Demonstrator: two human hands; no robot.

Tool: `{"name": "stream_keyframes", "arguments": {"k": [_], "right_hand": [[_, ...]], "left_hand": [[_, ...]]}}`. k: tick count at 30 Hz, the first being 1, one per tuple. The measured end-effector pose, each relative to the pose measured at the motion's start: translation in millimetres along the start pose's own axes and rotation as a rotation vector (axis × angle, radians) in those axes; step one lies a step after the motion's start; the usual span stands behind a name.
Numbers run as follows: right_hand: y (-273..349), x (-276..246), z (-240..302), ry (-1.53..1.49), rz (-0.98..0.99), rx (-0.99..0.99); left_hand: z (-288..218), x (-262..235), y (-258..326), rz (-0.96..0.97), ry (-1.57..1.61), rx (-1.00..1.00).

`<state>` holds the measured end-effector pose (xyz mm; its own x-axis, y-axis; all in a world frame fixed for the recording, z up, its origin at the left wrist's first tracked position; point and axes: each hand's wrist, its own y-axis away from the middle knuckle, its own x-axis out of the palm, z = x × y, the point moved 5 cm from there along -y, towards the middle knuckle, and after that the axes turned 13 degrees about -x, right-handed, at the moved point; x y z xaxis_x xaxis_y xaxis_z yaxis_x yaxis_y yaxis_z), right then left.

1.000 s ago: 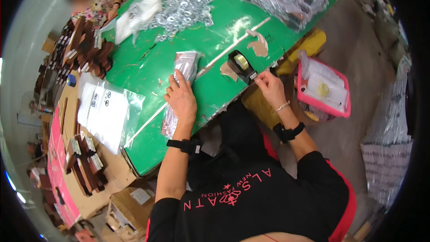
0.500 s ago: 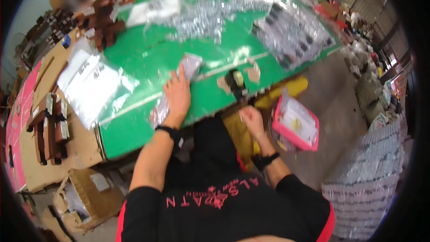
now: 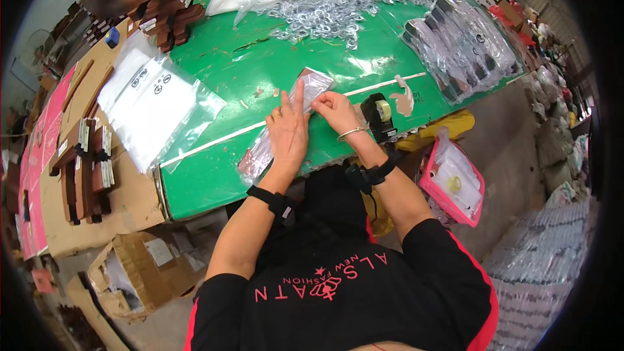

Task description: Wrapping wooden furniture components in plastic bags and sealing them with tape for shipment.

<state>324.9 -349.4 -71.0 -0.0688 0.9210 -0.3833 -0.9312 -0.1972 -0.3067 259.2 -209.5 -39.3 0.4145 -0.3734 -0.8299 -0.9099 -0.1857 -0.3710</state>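
A narrow package in clear plastic, brownish inside, lies slantwise on the green tabletop in front of me. My left hand rests flat across its middle with fingers stretched toward its far end. My right hand is closed in a pinch at the package's right edge, close to the left fingertips. Whatever is between the right fingertips is too small to make out. Just right of that hand, a black tape dispenser with a yellowish roll stands at the table edge.
Flat clear bags lie at left, beside stacked brown pieces. Loose metal parts are heaped at the far side. Bagged dark pieces lie at right. A pink basket and an open carton are below table level.
My right hand has moved from beside the table edge, near the dispenser, up and left onto the package's edge. My left hand stays flat on the package.
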Motion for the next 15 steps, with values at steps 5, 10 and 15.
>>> {"name": "stream_keyframes", "arguments": {"k": [5, 10, 15], "right_hand": [[-1, 3, 5, 0.108, 0.034, 0.058], [-6, -7, 17, 0.248, 0.133, 0.145], [1, -20, 22, 0.015, 0.121, 0.115]], "left_hand": [[-1, -4, 5, -0.051, -0.099, 0.045], [2, 8, 3, -0.031, -0.232, 0.083], [6, 7, -6, 0.019, -0.217, 0.065]]}}
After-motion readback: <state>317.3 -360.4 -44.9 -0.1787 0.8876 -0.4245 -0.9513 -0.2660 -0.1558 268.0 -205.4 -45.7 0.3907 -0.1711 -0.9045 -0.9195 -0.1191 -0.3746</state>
